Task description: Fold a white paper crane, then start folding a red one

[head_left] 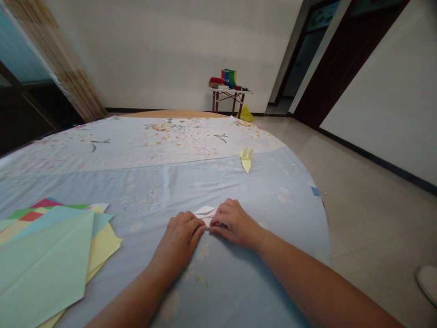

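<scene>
A small folded white paper (205, 211) lies on the desk (153, 177), under curled fingertips. The left hand (180, 234) and right hand (235, 224) press its near edge, fingertips meeting. It looks light, thin and easily creased, and is probably best held by its edges.

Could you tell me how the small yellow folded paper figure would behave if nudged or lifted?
The yellow folded paper figure looks thin and small, so it is probably very light and would skid or topple at a slight nudge. Its upright points suggest creases lending some stiffness, though a firm pinch would likely flatten them.
</scene>
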Available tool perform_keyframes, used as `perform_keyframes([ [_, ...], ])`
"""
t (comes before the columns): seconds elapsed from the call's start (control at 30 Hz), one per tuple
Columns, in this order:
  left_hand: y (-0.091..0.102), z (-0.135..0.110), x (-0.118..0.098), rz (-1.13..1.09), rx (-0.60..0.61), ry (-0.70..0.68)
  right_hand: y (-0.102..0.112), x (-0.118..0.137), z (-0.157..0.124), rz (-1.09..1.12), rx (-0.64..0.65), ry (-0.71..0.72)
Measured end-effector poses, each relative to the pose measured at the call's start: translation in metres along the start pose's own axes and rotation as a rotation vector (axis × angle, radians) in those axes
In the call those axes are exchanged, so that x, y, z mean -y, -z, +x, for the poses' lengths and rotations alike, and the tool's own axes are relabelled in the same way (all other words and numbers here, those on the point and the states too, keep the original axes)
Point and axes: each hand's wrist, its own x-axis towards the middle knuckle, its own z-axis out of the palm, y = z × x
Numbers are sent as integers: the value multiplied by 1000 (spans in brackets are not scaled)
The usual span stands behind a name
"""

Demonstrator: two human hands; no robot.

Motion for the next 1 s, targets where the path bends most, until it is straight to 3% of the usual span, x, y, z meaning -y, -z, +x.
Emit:
perform_keyframes([
  [0.17,0,-2,0,-29,-28,11,-4,0,1,-24,15,-7],
  [0.47,0,1,-5,-55,-55,75,-5,8,3,-121,29,-139],
  [0.87,-1,3,-10,-31,-85,179,-7,8,7,-50,-5,-266],
  [1.0,2,0,-10,-9,-62,152,-9,7,6,-39,-21,-282],
])
